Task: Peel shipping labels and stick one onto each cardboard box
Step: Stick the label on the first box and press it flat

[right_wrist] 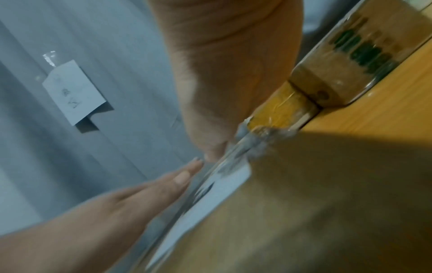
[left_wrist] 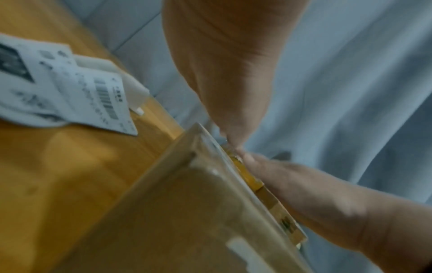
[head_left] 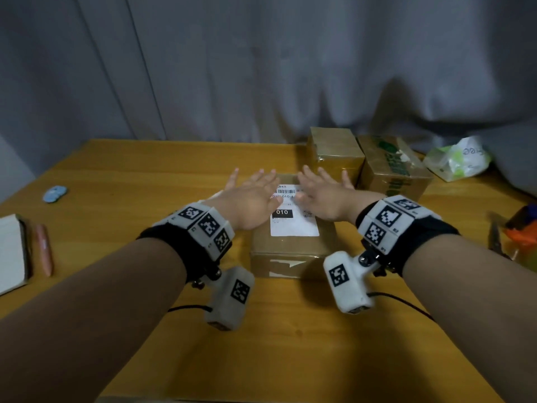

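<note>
Pressing flat with left hand [head_left: 250,196] and right hand [head_left: 322,196], fingers straight, gripping nothing, on label [head_left: 293,225] atop nearest box [head_left: 290,251]; beyond right fingertips, two boxes [head_left: 334,152] unlabelled (apparently).

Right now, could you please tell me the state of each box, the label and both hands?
Front box: closed, flat on the table, labelled on top.
Label: stuck flat on the front box.
Left hand: fingers straight, pressing the label's far left part.
Right hand: fingers straight, pressing the label's far right part.
Middle box: closed, taped, no label visible.
Green-printed box: closed, no label visible.
</note>
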